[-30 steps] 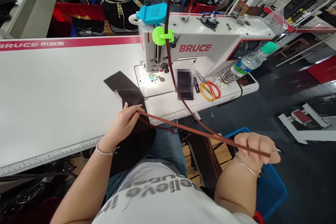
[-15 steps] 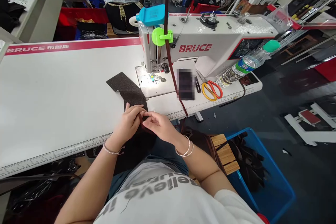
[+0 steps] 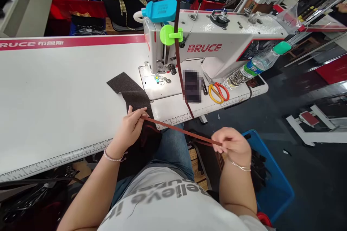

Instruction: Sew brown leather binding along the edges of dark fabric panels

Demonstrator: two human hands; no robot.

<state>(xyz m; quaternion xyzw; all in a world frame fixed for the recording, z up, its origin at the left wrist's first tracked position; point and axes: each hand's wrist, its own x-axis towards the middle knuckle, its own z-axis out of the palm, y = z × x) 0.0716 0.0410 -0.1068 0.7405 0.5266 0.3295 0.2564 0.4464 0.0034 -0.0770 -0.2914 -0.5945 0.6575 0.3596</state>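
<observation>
Over the jeans [image 3: 173, 155], left hand [image 3: 131, 125] and right hand [image 3: 234, 145] pinch a taut reddish-brown strip [image 3: 181, 130]

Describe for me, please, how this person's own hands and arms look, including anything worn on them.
The left hand is ungloved, with a thin, pale pinkish bracelet with small loose ends at the wrist. The right hand, also ungloved, has a slim silvery bangle. A white short sleeve shows on the right arm.
</observation>
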